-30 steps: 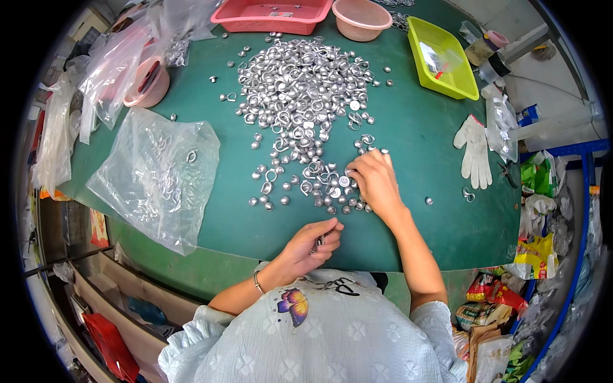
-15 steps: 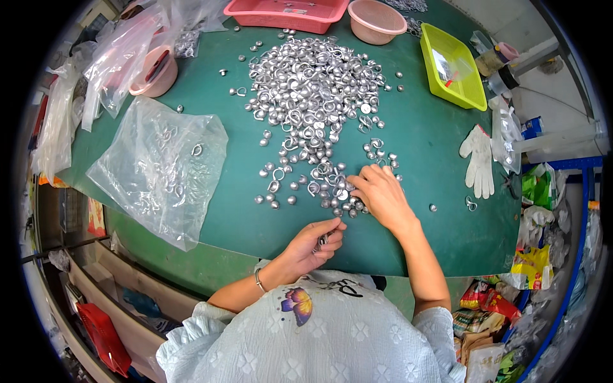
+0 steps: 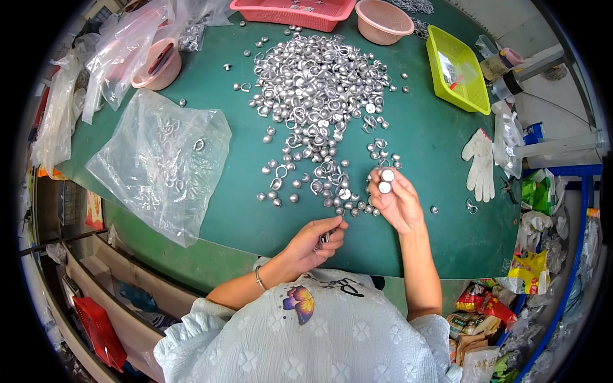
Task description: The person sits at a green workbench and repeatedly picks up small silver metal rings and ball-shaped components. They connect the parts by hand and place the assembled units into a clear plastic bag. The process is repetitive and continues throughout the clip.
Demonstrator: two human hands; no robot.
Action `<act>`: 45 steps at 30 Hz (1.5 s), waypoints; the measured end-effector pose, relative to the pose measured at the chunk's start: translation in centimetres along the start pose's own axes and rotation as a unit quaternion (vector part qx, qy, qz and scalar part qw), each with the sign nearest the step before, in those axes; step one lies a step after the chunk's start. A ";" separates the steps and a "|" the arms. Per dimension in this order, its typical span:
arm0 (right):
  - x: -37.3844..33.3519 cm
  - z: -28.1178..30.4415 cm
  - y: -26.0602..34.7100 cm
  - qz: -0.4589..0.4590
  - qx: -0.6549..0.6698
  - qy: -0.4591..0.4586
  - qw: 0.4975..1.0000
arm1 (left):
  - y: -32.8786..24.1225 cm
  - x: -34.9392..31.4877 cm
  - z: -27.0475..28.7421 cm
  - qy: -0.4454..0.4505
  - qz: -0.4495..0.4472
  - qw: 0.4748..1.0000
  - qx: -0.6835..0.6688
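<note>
A large heap of small silver metal parts (image 3: 317,96), rings and round caps, covers the middle of the green table (image 3: 421,140). My right hand (image 3: 394,201) is lifted just off the table at the heap's near edge and pinches two round silver caps (image 3: 385,180) between its fingertips. My left hand (image 3: 317,242) rests near the table's front edge, closed around a few small silver parts (image 3: 324,238). Loose caps and rings lie scattered between the two hands.
A clear plastic bag (image 3: 159,159) with some rings lies at the left. A red tray (image 3: 290,11), a pink bowl (image 3: 383,19) and a yellow-green basket (image 3: 456,69) stand at the back. A white glove (image 3: 480,165) lies at the right. Another pink bowl (image 3: 156,64) sits among bags, back left.
My right hand has lifted off the scattered parts and turned palm up, now showing two caps in its fingers. My left hand stays closed near the front edge.
</note>
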State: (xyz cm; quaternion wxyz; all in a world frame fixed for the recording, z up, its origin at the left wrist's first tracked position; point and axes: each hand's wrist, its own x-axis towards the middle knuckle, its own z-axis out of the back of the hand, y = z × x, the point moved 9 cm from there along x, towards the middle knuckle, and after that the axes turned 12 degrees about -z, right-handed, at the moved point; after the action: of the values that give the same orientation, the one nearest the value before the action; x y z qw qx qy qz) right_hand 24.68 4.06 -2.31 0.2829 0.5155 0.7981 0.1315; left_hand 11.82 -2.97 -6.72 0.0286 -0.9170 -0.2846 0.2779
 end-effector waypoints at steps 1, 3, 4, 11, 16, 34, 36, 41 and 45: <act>0.2 0.3 -0.2 -0.022 0.012 -0.003 1.000 | 0.0 0.0 -0.1 0.001 -0.001 1.000 -0.001; 0.0 -0.4 0.1 -0.012 0.049 -0.058 0.997 | -0.1 0.0 -0.1 0.004 -0.002 1.000 -0.005; 0.0 -0.6 0.2 -0.008 0.067 -0.084 0.994 | -0.1 0.0 -0.1 0.005 -0.003 1.000 -0.008; -0.7 -3.5 -0.7 0.123 -0.743 -0.254 0.607 | -0.2 0.0 0.1 -0.002 -0.009 1.000 -0.004; -0.5 -4.5 -1.3 0.144 -0.791 -0.281 0.524 | -0.1 0.0 0.0 -0.003 -0.010 1.000 0.004; -6.9 6.1 4.6 0.105 -0.089 -0.203 0.969 | 0.0 0.0 -0.1 0.018 0.000 1.000 -0.025; -11.0 8.0 8.0 0.185 0.037 -0.139 0.972 | 0.3 0.1 -0.2 0.018 0.003 0.999 -0.027; -22.7 18.1 13.9 0.300 -0.004 -0.391 0.870 | 0.6 0.4 -0.2 0.014 0.005 1.000 -0.016; -26.8 19.1 17.5 0.309 -0.488 -0.674 0.460 | 0.4 0.3 -0.3 -0.005 -0.002 1.000 0.002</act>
State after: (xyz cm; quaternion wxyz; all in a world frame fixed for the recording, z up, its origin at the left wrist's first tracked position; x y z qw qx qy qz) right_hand 57.27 -13.91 -0.41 0.8792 0.4345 -0.0468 0.1899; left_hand 12.40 -3.16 -6.69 0.0301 -0.9151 -0.2859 0.2829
